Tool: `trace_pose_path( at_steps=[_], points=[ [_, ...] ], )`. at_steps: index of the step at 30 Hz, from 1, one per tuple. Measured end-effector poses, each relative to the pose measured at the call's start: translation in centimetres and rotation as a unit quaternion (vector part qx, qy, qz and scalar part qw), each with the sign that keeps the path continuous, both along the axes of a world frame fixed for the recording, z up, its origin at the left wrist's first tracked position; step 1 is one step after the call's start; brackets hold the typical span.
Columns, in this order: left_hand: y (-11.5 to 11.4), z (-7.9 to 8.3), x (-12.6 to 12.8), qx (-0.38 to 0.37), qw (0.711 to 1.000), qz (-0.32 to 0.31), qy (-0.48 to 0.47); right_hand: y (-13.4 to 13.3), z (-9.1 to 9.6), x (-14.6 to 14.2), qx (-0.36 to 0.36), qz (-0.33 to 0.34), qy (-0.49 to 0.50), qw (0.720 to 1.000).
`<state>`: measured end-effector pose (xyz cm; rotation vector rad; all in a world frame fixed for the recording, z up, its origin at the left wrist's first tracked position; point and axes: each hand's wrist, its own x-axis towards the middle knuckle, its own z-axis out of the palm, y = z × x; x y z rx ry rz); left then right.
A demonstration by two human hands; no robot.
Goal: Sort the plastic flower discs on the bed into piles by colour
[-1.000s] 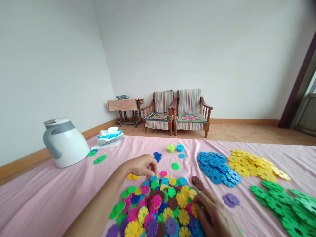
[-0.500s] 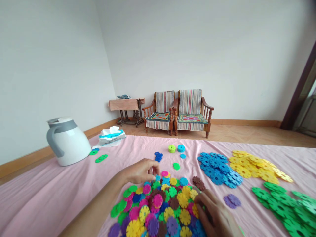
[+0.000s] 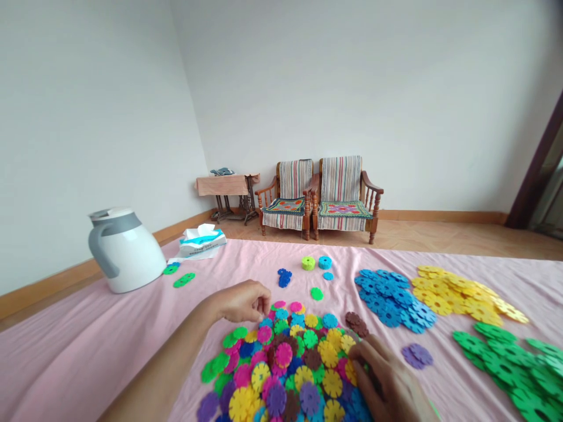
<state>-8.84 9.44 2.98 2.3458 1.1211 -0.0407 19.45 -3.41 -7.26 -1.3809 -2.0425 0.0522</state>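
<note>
The left hand's fingers (image 3: 263,303) are curled in tight, thumb against fingertips, at the far left edge of the mixed pile of snowflake discs (image 3: 290,363). They are closed narrowly, but whether a disc sits between them cannot be told. The nearest pieces are a pink disc (image 3: 296,306) just to their right and a yellow one (image 3: 251,336) just below the left hand (image 3: 240,302).

The right hand (image 3: 389,381) lies on the pile's near right edge, its bent fingers (image 3: 361,353) touching yellow discs there. Whether it grips one cannot be told.

Beyond the pile lie a few brown discs (image 3: 356,323) and purple discs (image 3: 417,354). Then come sorted heaps: blue (image 3: 391,296), yellow (image 3: 461,291) and green (image 3: 505,363). Farther up the pink cloth (image 3: 109,346) sit dark blue discs (image 3: 284,276), a lime stack (image 3: 308,263) and a cyan stack (image 3: 325,262). At the left stand a white jug (image 3: 125,249) and a tissue pack (image 3: 200,241).

Against half a second ago, the left hand has drawn back a little to the left, away from the pink disc, with its fingers as closed as before. The right hand has stayed in its place on the pile.
</note>
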Motion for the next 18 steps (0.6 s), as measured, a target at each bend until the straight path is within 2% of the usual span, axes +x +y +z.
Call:
trace_pose_path(
  at_steps=[5,8,12,18],
  points=[
    [-0.3,-0.3,-0.2,-0.008,0.993,0.013,0.114,0.0,0.0,0.1,0.008,-0.006,-0.021,1.000],
    [-0.4,-0.5,0.0,-0.017,0.990,0.010,0.142,0.0,0.0,0.1,0.016,-0.007,-0.026,1.000],
    [-0.5,-0.4,0.1,-0.058,0.990,-0.001,0.125,0.1,0.0,0.1,0.018,-0.006,-0.023,1.000],
    [-0.2,1.4,-1.5,-0.138,0.990,0.023,0.035,0.1,0.2,0.0,0.008,0.004,0.002,1.000]
  ],
)
